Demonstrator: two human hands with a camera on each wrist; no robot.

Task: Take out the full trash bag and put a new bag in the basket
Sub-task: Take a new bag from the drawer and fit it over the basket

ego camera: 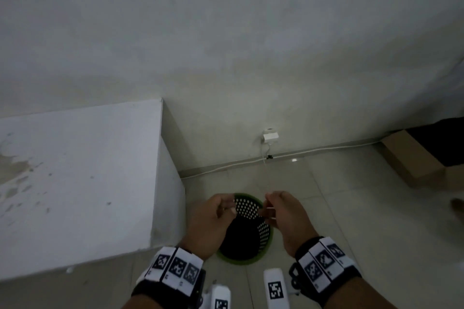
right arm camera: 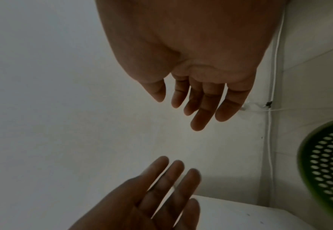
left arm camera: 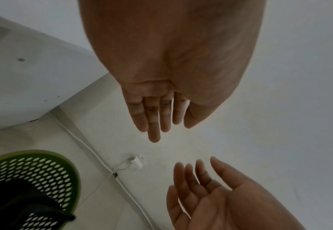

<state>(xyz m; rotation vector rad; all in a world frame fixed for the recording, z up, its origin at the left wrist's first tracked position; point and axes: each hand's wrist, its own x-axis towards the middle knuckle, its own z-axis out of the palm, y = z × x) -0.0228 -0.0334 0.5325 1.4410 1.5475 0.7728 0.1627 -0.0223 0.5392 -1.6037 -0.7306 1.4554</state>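
Observation:
A green perforated basket [ego camera: 247,195] stands on the tiled floor beside a white block. A black bag [ego camera: 241,236] sits inside it and covers part of the mesh wall; the bag [left arm camera: 23,207] also shows in the left wrist view. My left hand [ego camera: 216,216] and right hand [ego camera: 283,213] hover side by side just above the basket's far rim, palms facing each other. In the wrist views the left hand [left arm camera: 157,121] and right hand [right arm camera: 199,99] have straight, spread fingers and hold nothing. The basket [right arm camera: 326,171] lies at the right edge.
A white block [ego camera: 75,178] fills the left side, close to the basket. A white plug [ego camera: 270,137] sits low on the wall, and a white cable [ego camera: 326,149] runs along the skirting. A cardboard box [ego camera: 411,160] lies at the far right.

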